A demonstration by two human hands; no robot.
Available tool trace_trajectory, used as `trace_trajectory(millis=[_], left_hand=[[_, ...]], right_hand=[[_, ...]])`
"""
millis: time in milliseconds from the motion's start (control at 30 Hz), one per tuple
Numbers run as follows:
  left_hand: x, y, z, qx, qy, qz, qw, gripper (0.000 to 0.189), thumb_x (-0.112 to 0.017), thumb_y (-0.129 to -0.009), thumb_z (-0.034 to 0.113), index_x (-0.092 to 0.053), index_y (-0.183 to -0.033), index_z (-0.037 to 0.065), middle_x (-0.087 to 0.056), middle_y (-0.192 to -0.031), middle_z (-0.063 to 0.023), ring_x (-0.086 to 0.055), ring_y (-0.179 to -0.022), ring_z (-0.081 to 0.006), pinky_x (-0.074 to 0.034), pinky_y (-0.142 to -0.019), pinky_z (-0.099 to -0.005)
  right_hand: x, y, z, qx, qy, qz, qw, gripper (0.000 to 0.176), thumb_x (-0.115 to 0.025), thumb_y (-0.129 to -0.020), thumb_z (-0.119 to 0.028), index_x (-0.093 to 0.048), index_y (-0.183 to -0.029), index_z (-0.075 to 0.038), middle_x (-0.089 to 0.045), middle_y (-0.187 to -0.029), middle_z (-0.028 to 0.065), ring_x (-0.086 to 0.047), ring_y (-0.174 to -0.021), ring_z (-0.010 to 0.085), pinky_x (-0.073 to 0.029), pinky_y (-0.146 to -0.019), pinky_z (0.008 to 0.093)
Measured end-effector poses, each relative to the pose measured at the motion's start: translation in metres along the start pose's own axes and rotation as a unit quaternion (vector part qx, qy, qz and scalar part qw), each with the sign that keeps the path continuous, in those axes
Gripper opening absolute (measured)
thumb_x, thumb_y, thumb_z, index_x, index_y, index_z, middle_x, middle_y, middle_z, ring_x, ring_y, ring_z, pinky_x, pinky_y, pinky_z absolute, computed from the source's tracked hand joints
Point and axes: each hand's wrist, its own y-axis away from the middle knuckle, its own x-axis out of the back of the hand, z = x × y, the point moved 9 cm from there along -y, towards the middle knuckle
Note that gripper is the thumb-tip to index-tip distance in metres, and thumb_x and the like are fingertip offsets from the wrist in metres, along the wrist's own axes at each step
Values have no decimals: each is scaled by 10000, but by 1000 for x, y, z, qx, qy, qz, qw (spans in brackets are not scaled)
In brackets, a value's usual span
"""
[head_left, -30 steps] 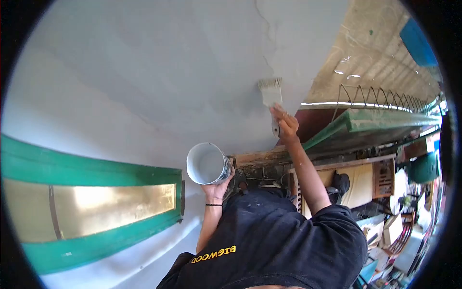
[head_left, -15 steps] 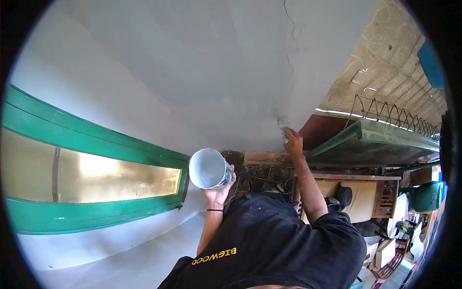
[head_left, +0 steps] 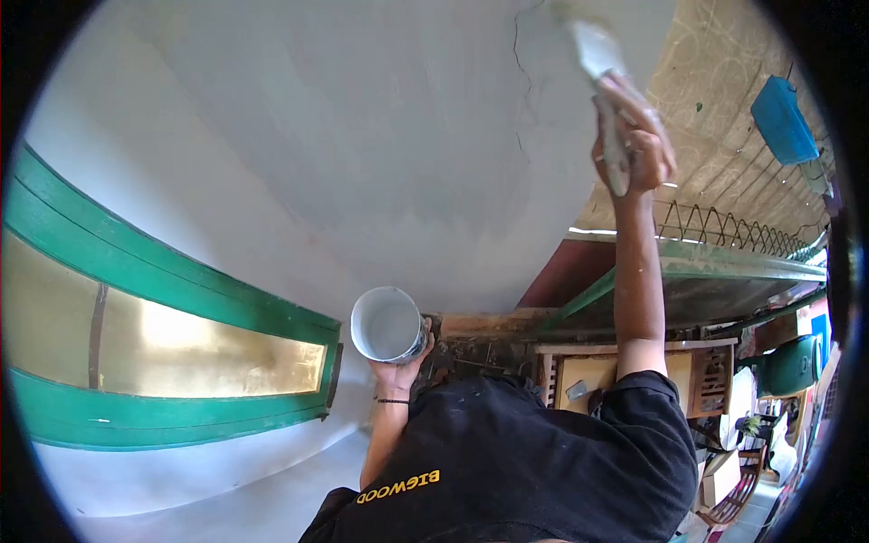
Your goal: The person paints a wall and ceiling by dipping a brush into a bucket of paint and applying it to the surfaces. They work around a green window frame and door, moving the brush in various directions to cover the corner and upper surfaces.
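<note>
My left hand (head_left: 405,364) is wrapped round the side of a paint bucket (head_left: 387,324), whose pale inside faces up toward me. My right hand (head_left: 635,149) grips the light handle of a paintbrush (head_left: 614,154), arm stretched far up. The brush's metal band shows pale, and its bristles, smeared by motion, are at the upper right part of the grey-white wall (head_left: 362,136). A thin dark crack (head_left: 520,68) runs down the wall to the left of the brush.
A green-framed window (head_left: 181,285) is on the left. To the right are a green ledge (head_left: 706,258) with coiled wire (head_left: 724,224), a blue container (head_left: 783,119) and a patterned sheet (head_left: 711,100). Below stand a wooden bench (head_left: 711,380) and a green chair (head_left: 789,366).
My right hand has swung from low on the wall up and to the right with the paintbrush. The bucket in my left hand has shifted only slightly in view.
</note>
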Motion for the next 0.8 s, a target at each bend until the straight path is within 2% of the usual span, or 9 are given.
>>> trace_trajectory(millis=[133, 167, 200, 367, 467, 567, 633, 700, 800], left_hand=[[7, -1, 4, -8, 1, -5, 1000, 906, -631, -829, 683, -447, -1501, 104, -496, -1473, -215, -391, -1395, -494, -343, -1138, -644], [9, -1, 6, -10, 2, -4, 1000, 901, -629, -831, 682, -449, -1499, 104, -498, -1471, -214, -394, -1394, -492, -341, -1139, -643], [10, 0, 7, -10, 7, -2, 1000, 894, -626, -834, 679, -452, -1495, 103, -501, -1469, -215, -396, -1392, -491, -342, -1138, -643], [-2, 7, 1, -12, 19, 0, 1000, 843, -580, -865, 662, -473, -1473, 89, -525, -1434, -225, -414, -1379, -489, -374, -1107, -651], [4, 4, 5, -10, 8, 3, 1000, 833, -556, -872, 665, -477, -1467, 87, -532, -1421, -226, -426, -1369, -490, -385, -1093, -658], [-11, 0, -6, 11, 19, 7, 1000, 834, -535, -881, 669, -465, -1478, 92, -542, -1406, -231, -449, -1350, -494, -391, -1084, -664], [-7, -4, -4, 7, -3, 17, 1000, 820, -524, -891, 661, -459, -1487, 102, -533, -1419, -224, -448, -1354, -488, -391, -1083, -663], [6, -16, 5, -4, -57, 18, 998, 801, -512, -901, 655, -455, -1495, 121, -515, -1450, -205, -439, -1369, -472, -387, -1085, -662], [0, -18, 3, -3, -96, -18, 995, 759, -488, -924, 652, -454, -1502, 160, -484, -1500, -160, -428, -1394, -434, -375, -1096, -662]], right_hand=[[-42, 73, -21, -113, -40, -213, 970, 89, -677, -750, 67, -635, -818, 28, -744, -1101, 211, -737, -1057, 345, -611, -848, 403], [-44, 109, -33, -119, -47, -212, 969, 223, -649, -746, 76, -714, -953, 27, -747, -1098, 198, -743, -1038, 318, -608, -832, 394], [-48, 152, -43, -144, -43, -277, 949, 275, -644, -750, 65, -732, -1005, 12, -748, -1104, 189, -746, -1019, 318, -610, -812, 401], [-34, 231, -93, -189, -105, -342, 914, 392, -683, -704, 54, -720, -1086, -30, -733, -1122, 148, -717, -1086, 313, -604, -852, 408], [-41, 204, -92, -172, -171, -341, 908, 474, -704, -667, 54, -715, -1127, -59, -732, -1132, 139, -715, -1073, 318, -598, -862, 417], [-62, 154, -45, -262, -176, -405, 858, 518, -718, -639, 57, -714, -1140, -74, -733, -1139, 131, -717, -1046, 323, -593, -851, 410], [-72, 112, -4, -289, -152, -411, 851, 470, -714, -680, 56, -715, -1133, -72, -743, -1108, 133, -727, -1002, 317, -584, -849, 392], [-75, 57, 32, -267, -136, -339, 892, 388, -747, -724, 39, -733, -1091, -83, -754, -1066, 134, -737, -980, 303, -574, -849, 367], [-70, -32, 42, -183, -27, -319, 929, 300, -793, -747, 28, -763, -1004, -125, -769, -1048, 71, -743, -971, 269, -570, -832, 336]])
